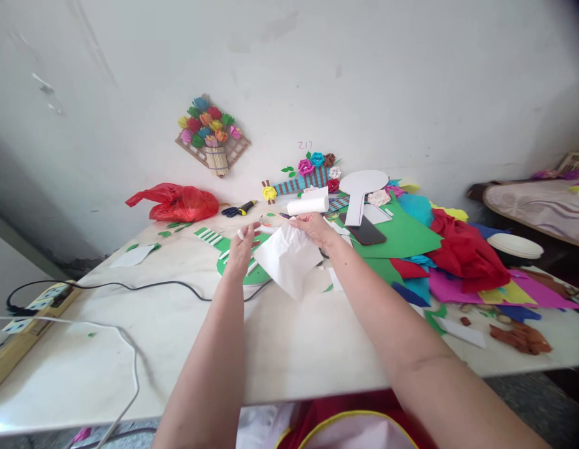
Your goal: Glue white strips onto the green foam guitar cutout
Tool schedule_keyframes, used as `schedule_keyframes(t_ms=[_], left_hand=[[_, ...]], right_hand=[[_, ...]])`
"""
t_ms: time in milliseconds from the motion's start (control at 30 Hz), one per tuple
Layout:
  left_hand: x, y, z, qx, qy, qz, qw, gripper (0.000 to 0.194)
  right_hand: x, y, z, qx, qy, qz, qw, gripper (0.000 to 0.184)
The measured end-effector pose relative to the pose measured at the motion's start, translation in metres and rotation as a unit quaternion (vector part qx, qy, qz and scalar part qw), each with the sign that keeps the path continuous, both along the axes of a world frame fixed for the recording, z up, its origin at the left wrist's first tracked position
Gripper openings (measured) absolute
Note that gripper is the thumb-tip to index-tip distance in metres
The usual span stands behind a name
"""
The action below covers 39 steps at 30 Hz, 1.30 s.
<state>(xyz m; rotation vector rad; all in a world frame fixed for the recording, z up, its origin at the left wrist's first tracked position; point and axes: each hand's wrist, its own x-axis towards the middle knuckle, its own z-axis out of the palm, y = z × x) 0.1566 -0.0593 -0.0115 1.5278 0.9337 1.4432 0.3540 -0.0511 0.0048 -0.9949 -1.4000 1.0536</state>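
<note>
A crumpled white paper sheet [289, 255] hangs from the closed fingers of my right hand [313, 228], pinched at its top edge. To the left, my left hand [241, 251] is partly curled around a small white paper roll [241, 235], whose end shows by the fingertips. Beneath both hands lies a green guitar-like cutout [224, 264] with short white strips [209, 236] set across it. The hanging sheet hides part of this cutout. Just behind my right hand is a thick white roll [308, 204].
A red plastic bag [184, 202], scissors [240, 209] and green scraps are at the back left. A white paddle-shaped cutout [364, 187], a dark phone [364, 231] and coloured papers [467, 249] crowd the right. A black cable [144, 285] crosses from a power strip [37, 312].
</note>
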Motion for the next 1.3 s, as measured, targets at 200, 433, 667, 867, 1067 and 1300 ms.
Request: schedule_keyframes(t_ms=[200,433,667,867,1067,1300], left_hand=[[0.003,-0.006,0.011,0.011,0.06,-0.037,0.997,0.036],[0.01,-0.008,0.012,0.003,0.182,-0.039,0.983,0.045],[0.013,-0.009,0.015,-0.008,0.287,-0.023,0.958,0.039],[0.007,-0.008,0.013,-0.034,0.28,-0.043,0.958,0.011],[0.004,-0.008,0.013,-0.067,0.347,-0.069,0.933,0.017],[0.005,-0.01,0.015,-0.065,0.424,-0.062,0.901,0.02]], right_hand=[[-0.008,-0.002,-0.012,0.049,-0.098,-0.079,0.991,0.034],[-0.02,-0.012,0.004,0.094,-0.178,-0.034,0.979,0.035],[-0.027,-0.011,-0.002,0.093,-0.187,0.033,0.977,0.034],[-0.029,-0.012,-0.002,0.114,-0.193,0.026,0.974,0.033],[-0.034,-0.014,-0.003,0.105,-0.146,0.064,0.982,0.019],[-0.032,-0.011,-0.005,0.072,-0.098,0.171,0.978,0.03]])
